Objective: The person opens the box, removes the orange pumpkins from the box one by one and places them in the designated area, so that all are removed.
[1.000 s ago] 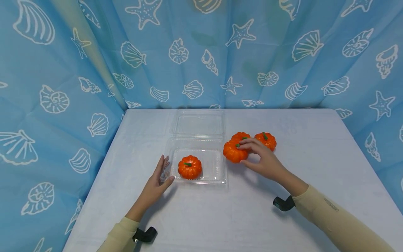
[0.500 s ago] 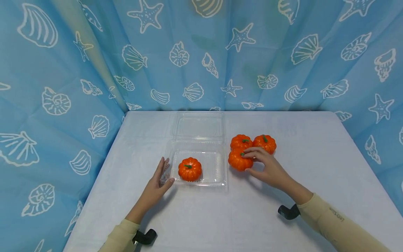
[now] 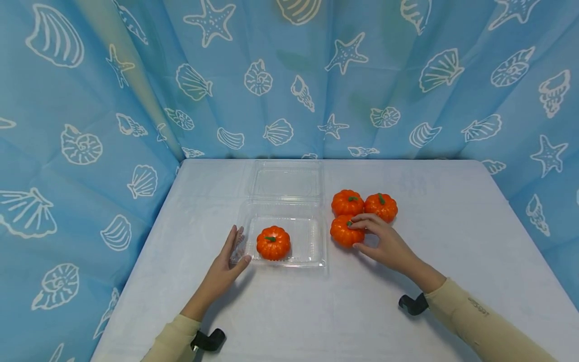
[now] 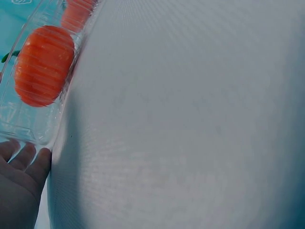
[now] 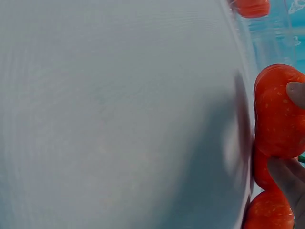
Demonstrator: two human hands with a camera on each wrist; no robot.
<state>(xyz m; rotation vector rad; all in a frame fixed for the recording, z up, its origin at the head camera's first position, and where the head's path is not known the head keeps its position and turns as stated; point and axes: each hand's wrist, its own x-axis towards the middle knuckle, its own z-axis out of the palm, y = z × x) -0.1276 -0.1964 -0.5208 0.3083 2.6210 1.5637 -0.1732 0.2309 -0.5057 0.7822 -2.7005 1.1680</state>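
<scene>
In the head view, my right hand [image 3: 388, 246] holds a small orange toy pumpkin [image 3: 346, 232] with a green stem. Thumb and fingers lie on either side of this pumpkin [image 5: 279, 112] in the right wrist view. Whether it touches the table is hard to tell. Just behind it are two more pumpkins, the rear left one [image 3: 347, 203] and the rear right one [image 3: 382, 207]. My left hand [image 3: 221, 266] rests against the left side of a clear plastic clamshell box [image 3: 307, 262], fingers extended. One pumpkin [image 3: 273, 243] sits inside the box, left of its middle.
The box's lid [image 3: 287, 180] lies folded back toward the table's far edge. A white cloth covers the table [image 3: 289, 317]. Behind and at the sides hangs a blue curtain [image 3: 298, 60] with white shell prints.
My right hand has moved the held pumpkin slightly right and nearer to me, uncovering more of the pumpkin behind it. The left hand and the box have stayed put. The head view has tilted a little.
</scene>
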